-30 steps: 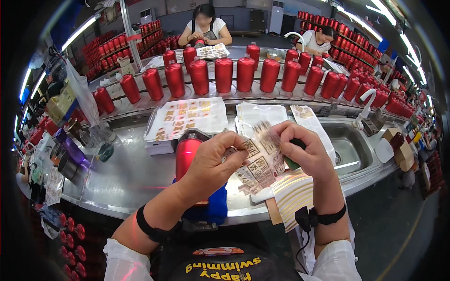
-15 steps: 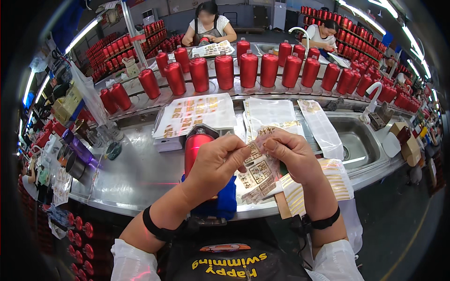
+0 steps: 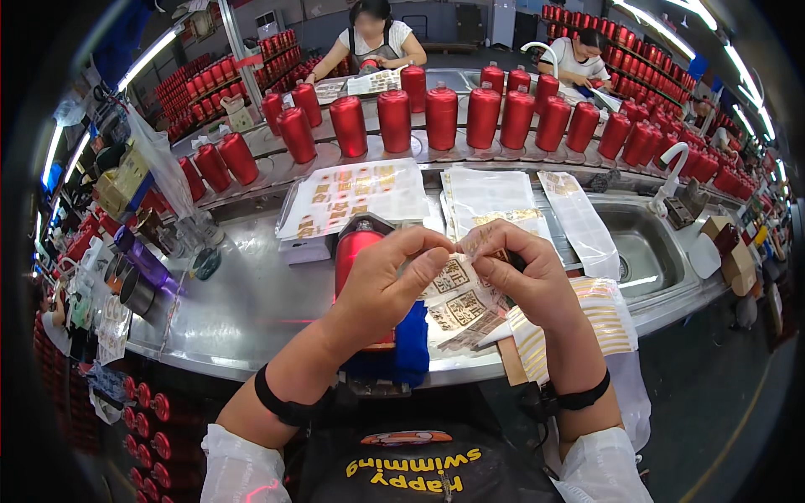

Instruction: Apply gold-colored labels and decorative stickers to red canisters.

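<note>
In front of me, my right hand (image 3: pixel 528 272) is closed in a pinch on a transparent decal film (image 3: pixel 483 238) with small markings. My left hand (image 3: pixel 386 272) is closed too, thumb and forefinger pinching at the film's left edge. Below the hands lie gold-and-dark printed decals (image 3: pixel 461 306) on a white sheet. Partly hidden by my left hand, a shiny red bottle (image 3: pixel 355 250) rests against a dark holder. A bunched blue cloth (image 3: pixel 394 352) sits under my left wrist.
Red bottles (image 3: pixel 441 120) stand on a curved conveyor beyond the metal bench (image 3: pixel 235 289). A decal sheet (image 3: pixel 394 176), white sheets (image 3: pixel 486 197) and gold-striped strips (image 3: pixel 587 323) lie around the hands. A sink (image 3: pixel 641 251) is at right. Two people (image 3: pixel 377 42) sit across.
The near row of red bottles has shifted right and the far row left. My left fingertips have moved slightly up and right. One person opposite now reaches an arm out sideways.
</note>
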A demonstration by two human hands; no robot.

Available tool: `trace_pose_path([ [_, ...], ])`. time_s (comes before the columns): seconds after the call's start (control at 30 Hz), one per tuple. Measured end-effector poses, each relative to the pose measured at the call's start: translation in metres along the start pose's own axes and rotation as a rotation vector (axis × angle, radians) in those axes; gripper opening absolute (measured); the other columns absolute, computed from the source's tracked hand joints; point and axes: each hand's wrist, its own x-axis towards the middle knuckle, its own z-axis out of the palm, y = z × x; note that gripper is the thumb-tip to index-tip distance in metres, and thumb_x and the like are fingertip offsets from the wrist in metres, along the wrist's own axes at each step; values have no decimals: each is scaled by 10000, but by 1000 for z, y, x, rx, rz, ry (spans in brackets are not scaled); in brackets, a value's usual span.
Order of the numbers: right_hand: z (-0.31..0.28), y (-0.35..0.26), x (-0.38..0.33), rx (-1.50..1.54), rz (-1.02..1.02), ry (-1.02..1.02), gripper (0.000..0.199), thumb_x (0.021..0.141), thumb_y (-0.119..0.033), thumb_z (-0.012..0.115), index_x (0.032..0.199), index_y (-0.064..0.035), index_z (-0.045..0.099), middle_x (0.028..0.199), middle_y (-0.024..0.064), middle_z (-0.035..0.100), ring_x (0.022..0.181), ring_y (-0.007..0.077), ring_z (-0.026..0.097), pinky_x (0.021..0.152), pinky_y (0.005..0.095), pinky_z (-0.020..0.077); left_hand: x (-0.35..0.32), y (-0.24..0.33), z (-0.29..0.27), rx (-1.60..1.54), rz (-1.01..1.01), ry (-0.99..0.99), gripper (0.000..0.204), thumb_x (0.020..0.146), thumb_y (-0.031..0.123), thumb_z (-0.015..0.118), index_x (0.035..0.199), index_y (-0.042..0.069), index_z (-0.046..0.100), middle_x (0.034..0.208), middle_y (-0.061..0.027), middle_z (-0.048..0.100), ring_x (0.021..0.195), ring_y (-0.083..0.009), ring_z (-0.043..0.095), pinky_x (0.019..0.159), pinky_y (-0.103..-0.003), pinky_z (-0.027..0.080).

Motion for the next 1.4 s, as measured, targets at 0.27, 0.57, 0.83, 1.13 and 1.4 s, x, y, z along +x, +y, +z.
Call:
trace_pose_path([
  [0.27,2,1,1,-123,-33,8,76,908,-70,645,892,5,651,1040,88,610,933,115,562,797,245,444,2,1,-3,-148,-143,-93,157,945,154,601,911,2,624,823,-2,611,759,-45,534,689,-216,441],
  [0.57,8,6,-2,-61,-69,12,111,925,-89,637,921,18,666,1036,77,624,923,108,577,802,241,457,1,-9,-3,-382,-273,-113,107,973,143,547,967,44,589,869,35,563,766,-27,480,693,-181,401],
  [0.83,16,10,-3,216,93,91,162,961,-115,575,949,16,669,940,23,621,831,57,529,740,206,422,-1,-7,2,436,300,75,167,830,188,667,931,59,634,1074,-146,571,1024,-331,459,925,-425,329],
  [1.13,27,11,-4,240,256,105,169,948,-157,623,962,5,667,826,-13,612,714,32,509,642,190,421,-9,-9,2,562,271,131,128,790,135,663,861,45,604,1040,-183,570,971,-349,478,869,-422,360],
  [1.4,23,18,-4,-33,161,70,133,928,-144,640,923,-13,661,831,-11,582,776,49,522,675,219,431,-5,-15,4,561,350,121,107,756,96,655,827,42,596,1098,-182,588,1031,-361,503,927,-427,370],
])
